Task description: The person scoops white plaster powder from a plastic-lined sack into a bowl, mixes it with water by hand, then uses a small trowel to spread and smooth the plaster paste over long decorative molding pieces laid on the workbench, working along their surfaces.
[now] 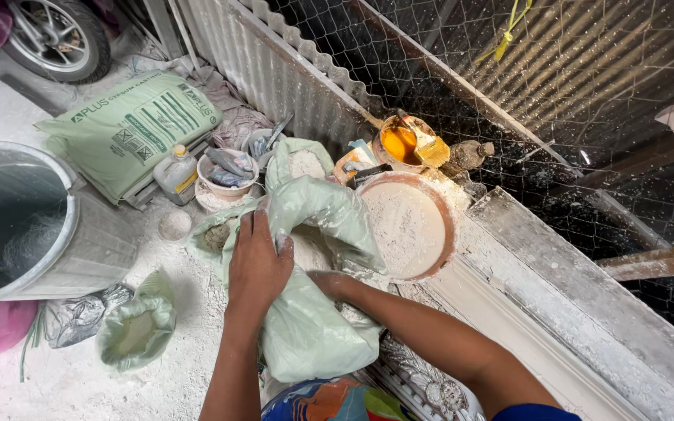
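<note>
Head: left hand (257,261) grips sack (313,327) rim.

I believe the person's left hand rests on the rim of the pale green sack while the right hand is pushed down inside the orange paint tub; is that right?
Not quite. The head view shows the left hand on the rim of the pale green sack, but the right hand is pushed down into that same sack, into the white powder. The orange paint tub stands apart by the wire fence, holding only a brush.
</note>
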`<state>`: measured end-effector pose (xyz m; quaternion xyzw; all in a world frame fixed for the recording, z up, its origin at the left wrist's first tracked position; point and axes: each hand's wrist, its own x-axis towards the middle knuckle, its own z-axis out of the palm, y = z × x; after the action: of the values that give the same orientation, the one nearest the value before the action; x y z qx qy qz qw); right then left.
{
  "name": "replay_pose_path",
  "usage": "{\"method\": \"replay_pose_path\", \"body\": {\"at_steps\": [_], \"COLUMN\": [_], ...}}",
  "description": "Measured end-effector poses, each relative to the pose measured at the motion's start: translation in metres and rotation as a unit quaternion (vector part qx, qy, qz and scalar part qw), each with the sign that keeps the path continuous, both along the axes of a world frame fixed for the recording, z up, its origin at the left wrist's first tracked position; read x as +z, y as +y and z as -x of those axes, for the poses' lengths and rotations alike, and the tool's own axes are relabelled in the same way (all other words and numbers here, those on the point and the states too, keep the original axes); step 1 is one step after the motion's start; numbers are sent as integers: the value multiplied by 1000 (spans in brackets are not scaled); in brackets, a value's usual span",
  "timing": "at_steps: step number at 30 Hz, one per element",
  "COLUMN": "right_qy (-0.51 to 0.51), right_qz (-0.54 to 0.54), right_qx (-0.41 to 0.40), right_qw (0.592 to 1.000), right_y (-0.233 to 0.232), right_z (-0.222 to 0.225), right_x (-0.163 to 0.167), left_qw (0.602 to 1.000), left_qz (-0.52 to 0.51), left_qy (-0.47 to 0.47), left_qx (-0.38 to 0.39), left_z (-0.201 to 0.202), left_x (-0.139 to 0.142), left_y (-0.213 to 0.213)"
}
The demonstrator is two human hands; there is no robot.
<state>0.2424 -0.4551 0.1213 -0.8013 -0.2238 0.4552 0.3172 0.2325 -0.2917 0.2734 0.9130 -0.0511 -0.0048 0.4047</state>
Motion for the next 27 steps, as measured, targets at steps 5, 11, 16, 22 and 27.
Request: {"method": "replay_pose_path", "body": {"at_steps": [5, 11, 16, 22, 27], "right_qy": [146, 259, 301, 212, 77], "right_qz": [-42, -173, -394, -350, -228], "right_qx": [-69, -311, -434, -583, -576], "right_qw": [986, 898, 752, 702, 782], "right_y": [-19, -38, -77, -179, -233], "right_z": [-1, -8, 4, 4, -20], "right_x": [-5, 7, 57, 93, 68], "left_qw": [1000, 1000, 999, 996, 1000], "left_qz": [-16, -3, 12, -42, 0], "left_qy": [-4, 6, -31, -77, -26], "left_qx": [5, 10, 3, -1, 9], "left_z": [-4, -10, -16, -19, -17], "left_x": [0, -12, -24, -29, -22], "left_y": [-1, 2, 3, -2, -6]}}
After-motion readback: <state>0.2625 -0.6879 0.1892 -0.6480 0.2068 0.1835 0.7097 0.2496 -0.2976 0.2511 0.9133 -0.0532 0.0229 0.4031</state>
